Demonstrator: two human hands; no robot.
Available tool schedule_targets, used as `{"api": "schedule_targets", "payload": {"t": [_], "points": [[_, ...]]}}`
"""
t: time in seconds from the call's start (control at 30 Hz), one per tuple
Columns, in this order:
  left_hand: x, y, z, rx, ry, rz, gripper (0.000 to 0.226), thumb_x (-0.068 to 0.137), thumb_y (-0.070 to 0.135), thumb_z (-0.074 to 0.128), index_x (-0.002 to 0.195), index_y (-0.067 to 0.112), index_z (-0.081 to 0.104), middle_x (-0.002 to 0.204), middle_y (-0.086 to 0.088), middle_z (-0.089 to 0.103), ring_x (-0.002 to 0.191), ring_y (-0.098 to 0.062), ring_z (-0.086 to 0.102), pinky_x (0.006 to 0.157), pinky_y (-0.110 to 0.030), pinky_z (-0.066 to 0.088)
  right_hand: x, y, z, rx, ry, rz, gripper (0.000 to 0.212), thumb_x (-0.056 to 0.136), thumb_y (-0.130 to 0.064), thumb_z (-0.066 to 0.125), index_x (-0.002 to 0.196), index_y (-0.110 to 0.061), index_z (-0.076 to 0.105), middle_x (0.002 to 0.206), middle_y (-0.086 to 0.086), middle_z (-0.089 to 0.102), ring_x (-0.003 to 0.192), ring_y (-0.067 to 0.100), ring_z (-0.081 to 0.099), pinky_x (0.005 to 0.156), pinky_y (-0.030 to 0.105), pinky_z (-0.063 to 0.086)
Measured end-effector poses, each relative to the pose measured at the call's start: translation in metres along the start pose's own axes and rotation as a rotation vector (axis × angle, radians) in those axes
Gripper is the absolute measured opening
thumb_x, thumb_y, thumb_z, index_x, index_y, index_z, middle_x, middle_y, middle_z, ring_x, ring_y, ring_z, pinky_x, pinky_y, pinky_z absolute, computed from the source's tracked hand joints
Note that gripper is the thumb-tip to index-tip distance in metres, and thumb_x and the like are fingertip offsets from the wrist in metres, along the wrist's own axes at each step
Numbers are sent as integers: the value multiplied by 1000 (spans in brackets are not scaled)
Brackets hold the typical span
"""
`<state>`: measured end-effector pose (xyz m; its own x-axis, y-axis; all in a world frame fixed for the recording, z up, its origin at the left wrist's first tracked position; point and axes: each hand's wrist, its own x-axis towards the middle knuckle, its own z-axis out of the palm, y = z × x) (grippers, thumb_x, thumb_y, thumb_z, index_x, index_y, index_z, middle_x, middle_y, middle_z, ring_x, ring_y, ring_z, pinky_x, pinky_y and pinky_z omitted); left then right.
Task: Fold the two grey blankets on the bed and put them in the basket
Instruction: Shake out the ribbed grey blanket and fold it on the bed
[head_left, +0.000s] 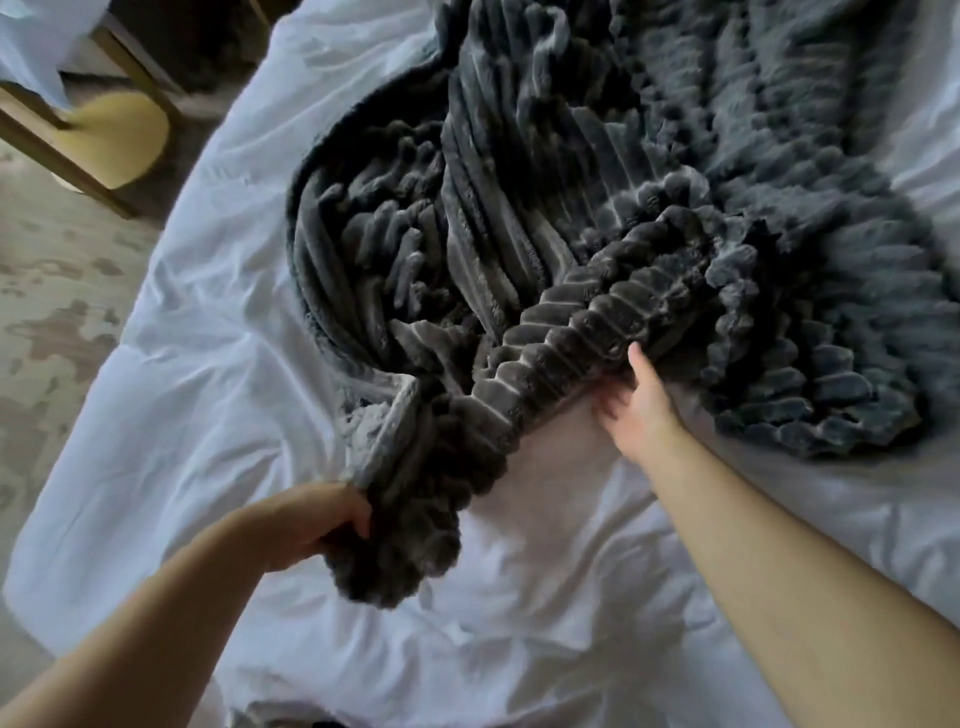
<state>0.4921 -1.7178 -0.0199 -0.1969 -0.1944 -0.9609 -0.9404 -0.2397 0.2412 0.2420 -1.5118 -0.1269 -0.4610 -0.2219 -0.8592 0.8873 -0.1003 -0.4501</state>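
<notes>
The grey blankets (597, 171) lie unfolded in one rumpled, ribbed heap across the upper half of the bed (208, 364), and no neat fold shows anywhere. By that look the task is at its very start. A warmer grey front blanket (571, 332) is drawn out of the heap as a long bunched band toward the near edge, while a bluer mass spreads behind and to the right of it. Where one blanket ends and the other begins I cannot tell. The left hand (317, 525) grips the near end of that band, fingers curled round a thick wad of it. The right hand (636, 405) holds the band's edge farther along, thumb on top and fingers tucked beneath. It looks like a search for a straight edge or corner, so both folds and both trips to the basket are left. No basket is in view, so what it holds cannot be said. Beyond the bed's left side stand a yellow-seated chair (119, 140) and the mottled floor (52, 291).
</notes>
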Motion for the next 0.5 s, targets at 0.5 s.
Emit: {"api": "schedule_targets", "payload": {"t": [0.5], "points": [[24,49,74,-695,-394,341,27,59,35,70,60,8,71,58,-10,62,53,-22,59,52,-30,44,-153,49,80,-595,-480,76,23,78,2,51,70,-11,67,63,1,64,55,11,53,51,21,38]]}}
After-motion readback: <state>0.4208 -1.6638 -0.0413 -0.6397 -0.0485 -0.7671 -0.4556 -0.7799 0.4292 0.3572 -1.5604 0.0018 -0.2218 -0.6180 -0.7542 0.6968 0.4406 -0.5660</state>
